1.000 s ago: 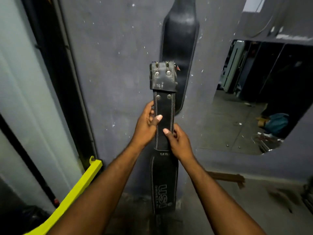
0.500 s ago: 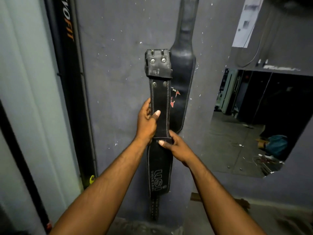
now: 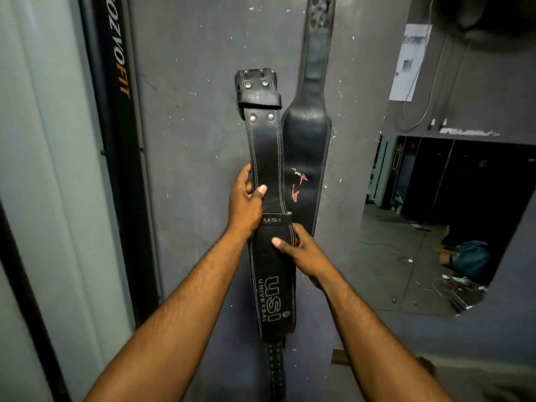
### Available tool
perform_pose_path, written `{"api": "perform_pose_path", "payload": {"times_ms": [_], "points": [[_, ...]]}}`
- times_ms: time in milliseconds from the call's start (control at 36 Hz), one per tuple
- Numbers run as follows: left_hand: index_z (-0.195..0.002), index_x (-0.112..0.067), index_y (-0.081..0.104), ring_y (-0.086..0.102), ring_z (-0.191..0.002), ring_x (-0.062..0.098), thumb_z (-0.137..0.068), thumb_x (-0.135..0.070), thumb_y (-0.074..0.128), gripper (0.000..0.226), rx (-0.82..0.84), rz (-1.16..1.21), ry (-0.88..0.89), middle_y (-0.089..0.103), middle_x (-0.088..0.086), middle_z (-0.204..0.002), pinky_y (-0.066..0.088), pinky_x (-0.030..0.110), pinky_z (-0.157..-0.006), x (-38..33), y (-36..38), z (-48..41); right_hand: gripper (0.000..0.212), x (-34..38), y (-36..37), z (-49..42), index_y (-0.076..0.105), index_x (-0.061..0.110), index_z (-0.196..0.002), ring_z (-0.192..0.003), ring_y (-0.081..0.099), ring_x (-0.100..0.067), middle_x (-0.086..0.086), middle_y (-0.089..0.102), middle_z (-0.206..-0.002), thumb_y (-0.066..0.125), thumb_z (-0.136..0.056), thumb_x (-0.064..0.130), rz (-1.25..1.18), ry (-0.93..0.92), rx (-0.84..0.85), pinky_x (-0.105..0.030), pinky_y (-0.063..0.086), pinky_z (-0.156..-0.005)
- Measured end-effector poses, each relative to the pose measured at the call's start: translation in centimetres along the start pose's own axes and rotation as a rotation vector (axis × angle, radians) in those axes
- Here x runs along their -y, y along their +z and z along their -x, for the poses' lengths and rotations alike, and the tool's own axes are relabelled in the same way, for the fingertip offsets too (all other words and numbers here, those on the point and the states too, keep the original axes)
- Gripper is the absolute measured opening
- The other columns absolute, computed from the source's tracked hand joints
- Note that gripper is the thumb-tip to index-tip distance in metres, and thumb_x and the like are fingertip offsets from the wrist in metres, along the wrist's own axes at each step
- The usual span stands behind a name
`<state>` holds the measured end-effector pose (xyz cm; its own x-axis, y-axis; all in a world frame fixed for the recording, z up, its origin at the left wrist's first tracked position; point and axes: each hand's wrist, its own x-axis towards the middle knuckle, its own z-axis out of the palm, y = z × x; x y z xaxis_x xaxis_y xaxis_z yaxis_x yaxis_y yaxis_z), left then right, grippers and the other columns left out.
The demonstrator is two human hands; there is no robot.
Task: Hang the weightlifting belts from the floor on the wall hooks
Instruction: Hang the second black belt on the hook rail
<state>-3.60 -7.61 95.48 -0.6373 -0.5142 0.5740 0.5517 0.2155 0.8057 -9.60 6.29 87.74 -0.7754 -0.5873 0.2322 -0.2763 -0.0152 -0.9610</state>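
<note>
I hold a black leather weightlifting belt marked "USI Universal" upright in front of the grey wall, buckle end at the top. My left hand grips its narrow strap at the left edge, thumb across the front. My right hand grips the wider padded part just below, thumb on the face. A second black belt hangs flat on the wall just right of it; its top runs out of view, so the hook is hidden.
A black upright post with orange lettering stands at the left beside a pale panel. A large mirror at the right reflects a cluttered floor. A paper sheet and cables hang on the wall at the upper right.
Both hands have raised the belt up the wall, and my view has tilted up with it. My right hand slid from the strap down onto the wide padded part.
</note>
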Motion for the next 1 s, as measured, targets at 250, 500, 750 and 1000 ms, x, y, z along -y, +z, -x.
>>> {"api": "perform_pose_path", "payload": {"times_ms": [250,500,750,1000], "points": [[-0.138,-0.022,0.05,0.066,-0.116,0.022,-0.087,-0.004,0.056,0.054,-0.094,0.001,0.09,0.067,0.005,-0.128,0.051,0.05,-0.104,-1.4,-0.5,-3.3,0.03,1.7,1.8,0.0,0.068,0.019,-0.117,-0.099,0.073,-0.016,0.0,0.076,-0.108,0.073,-0.089,0.03,0.019,-0.186,-0.176,-0.042,0.06,-0.089],[-0.136,-0.026,0.052,0.067,-0.115,0.027,-0.085,-0.007,0.056,0.055,-0.106,0.061,0.075,0.067,0.01,-0.128,0.054,0.053,-0.099,-2.9,-1.0,-4.6,0.026,0.8,1.8,0.2,0.065,0.034,-0.114,-0.103,0.072,-0.014,0.005,0.075,-0.11,0.069,-0.09,0.042,0.085,-0.161,-0.151,-0.042,0.057,-0.094],[-0.138,-0.031,0.049,0.064,-0.119,0.025,-0.081,-0.015,0.058,0.06,-0.086,0.024,0.076,0.064,0.007,-0.133,0.054,0.052,-0.098,-3.2,-0.9,-5.7,0.036,1.3,1.6,0.7,0.058,0.028,-0.115,-0.095,0.075,-0.017,-0.002,0.074,-0.109,0.073,-0.086,0.045,-0.015,-0.027,-0.073,-0.039,0.061,-0.085],[-0.138,-0.019,0.052,0.07,-0.109,0.02,-0.093,0.007,0.053,0.053,-0.024,0.049,0.107,0.069,0.009,-0.124,0.06,0.043,-0.091,-5.3,0.1,-4.6,0.037,-0.9,1.7,2.5,0.057,0.037,-0.12,-0.103,0.072,-0.012,0.004,0.072,-0.116,0.074,-0.087,0.031,0.053,-0.107,-0.151,-0.041,0.058,-0.093]]}}
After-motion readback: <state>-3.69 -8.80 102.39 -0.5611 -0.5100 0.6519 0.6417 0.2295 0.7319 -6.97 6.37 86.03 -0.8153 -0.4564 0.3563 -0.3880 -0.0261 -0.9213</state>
